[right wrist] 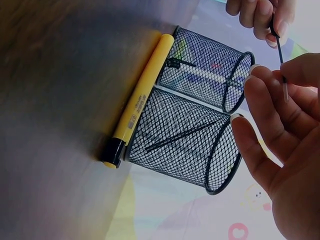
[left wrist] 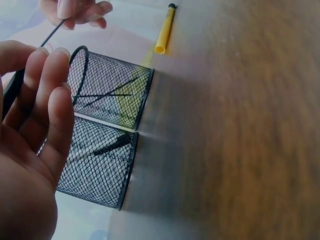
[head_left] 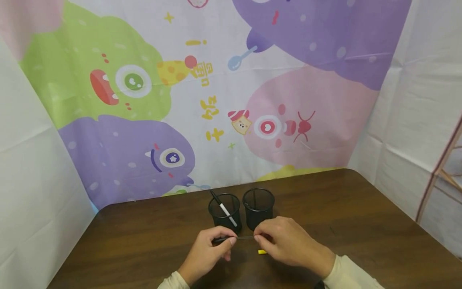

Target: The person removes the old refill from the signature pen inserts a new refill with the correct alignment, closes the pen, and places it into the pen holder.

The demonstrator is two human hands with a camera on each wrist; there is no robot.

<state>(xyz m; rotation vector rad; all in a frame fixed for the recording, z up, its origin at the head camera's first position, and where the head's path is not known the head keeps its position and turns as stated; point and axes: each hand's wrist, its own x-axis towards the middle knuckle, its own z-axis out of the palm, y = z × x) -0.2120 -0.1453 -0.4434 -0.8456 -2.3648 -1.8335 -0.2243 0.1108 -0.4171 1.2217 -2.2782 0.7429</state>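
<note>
My left hand (head_left: 211,247) pinches the black, thicker end (left wrist: 14,90) of a slender tool between thumb and fingers. Its thin dark shaft (head_left: 245,237) runs across to my right hand (head_left: 294,243), whose thumb and fingertips pinch the far part. Beyond those fingertips a pale, clear-looking tip (right wrist: 286,92) pokes out in the right wrist view. The tool's exact kind I cannot tell. Both hands hover over the table, just in front of two black mesh cups. A yellow marker (right wrist: 145,90) with a black end lies below, mostly hidden by my right hand in the head view.
The left mesh cup (head_left: 216,218) holds a black-and-white pen (head_left: 224,209) leaning out over its rim. Beside it stands the right mesh cup (head_left: 252,216). A brown wooden table (head_left: 126,241) is enclosed by a cartoon-printed cloth (head_left: 216,160) behind and white cloth at the sides.
</note>
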